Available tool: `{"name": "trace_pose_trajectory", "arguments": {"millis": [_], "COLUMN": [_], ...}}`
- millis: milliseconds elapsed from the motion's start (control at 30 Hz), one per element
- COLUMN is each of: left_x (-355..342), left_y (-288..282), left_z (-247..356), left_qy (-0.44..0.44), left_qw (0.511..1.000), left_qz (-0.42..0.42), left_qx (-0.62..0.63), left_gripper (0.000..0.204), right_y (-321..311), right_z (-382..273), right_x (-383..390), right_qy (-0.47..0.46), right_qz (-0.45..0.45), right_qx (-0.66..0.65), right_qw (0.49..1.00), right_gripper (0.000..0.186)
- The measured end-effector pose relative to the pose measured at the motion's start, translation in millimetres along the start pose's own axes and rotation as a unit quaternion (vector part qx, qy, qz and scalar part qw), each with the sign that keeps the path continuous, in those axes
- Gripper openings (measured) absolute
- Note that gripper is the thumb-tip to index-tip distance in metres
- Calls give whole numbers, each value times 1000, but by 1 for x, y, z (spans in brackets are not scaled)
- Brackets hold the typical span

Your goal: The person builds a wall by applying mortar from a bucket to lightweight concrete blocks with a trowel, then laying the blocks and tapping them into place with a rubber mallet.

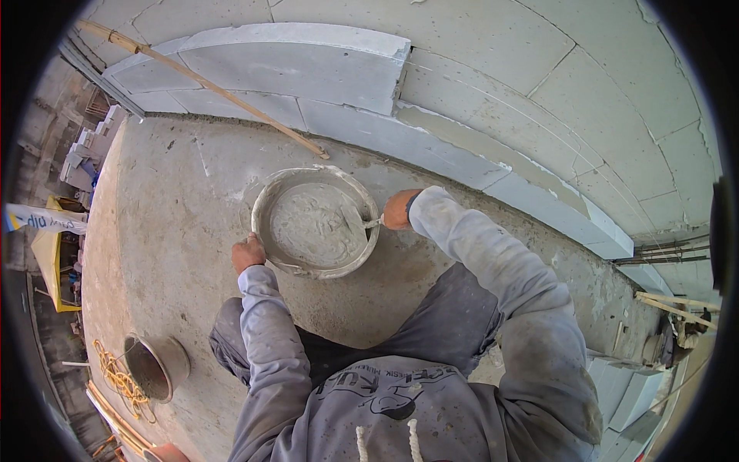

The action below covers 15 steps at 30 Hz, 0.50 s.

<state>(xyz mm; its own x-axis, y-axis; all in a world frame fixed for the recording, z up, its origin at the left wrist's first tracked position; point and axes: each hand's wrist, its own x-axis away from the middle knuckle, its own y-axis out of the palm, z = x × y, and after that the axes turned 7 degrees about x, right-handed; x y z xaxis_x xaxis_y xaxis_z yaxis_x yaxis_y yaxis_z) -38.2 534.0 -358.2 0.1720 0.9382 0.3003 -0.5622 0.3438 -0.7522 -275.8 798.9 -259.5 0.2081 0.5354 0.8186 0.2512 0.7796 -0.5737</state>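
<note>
A round basin (pixel 271 258) stands on the concrete floor in front of me, its rim crusted with mortar. Wet grey mortar (pixel 312 223) fills much of its inside. My left hand (pixel 248 253) is closed on the basin's left rim. At the opposite side, my right hand (pixel 397 210) grips the handle of a trowel (pixel 372 224). The trowel's blade reaches over the right rim into the mortar and is partly covered by it.
A low course of white blocks (pixel 300 65) runs along the wall beyond the basin. A wooden pole (pixel 223 92) leans down across it to the floor. An empty-looking bucket (pixel 158 368) lies tipped at the lower left, beside a yellow rope (pixel 119 377). The floor's edge curves along the left.
</note>
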Motion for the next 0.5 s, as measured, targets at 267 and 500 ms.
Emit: {"name": "trace_pose_trajectory", "arguments": {"millis": [267,500], "left_x": [18,85], "left_y": [2,-32], "left_z": [5,-19], "left_qy": [57,-145], "left_qw": [998,937], "left_qz": [-8,-151], "left_qx": [11,281], "left_gripper": [43,36], "right_y": [15,56], "right_z": [3,49], "right_x": [46,192], "right_qy": [127,244], "right_qz": [72,353], "right_qx": [-215,-400], "right_qw": [966,810], "right_gripper": [45,42]}}
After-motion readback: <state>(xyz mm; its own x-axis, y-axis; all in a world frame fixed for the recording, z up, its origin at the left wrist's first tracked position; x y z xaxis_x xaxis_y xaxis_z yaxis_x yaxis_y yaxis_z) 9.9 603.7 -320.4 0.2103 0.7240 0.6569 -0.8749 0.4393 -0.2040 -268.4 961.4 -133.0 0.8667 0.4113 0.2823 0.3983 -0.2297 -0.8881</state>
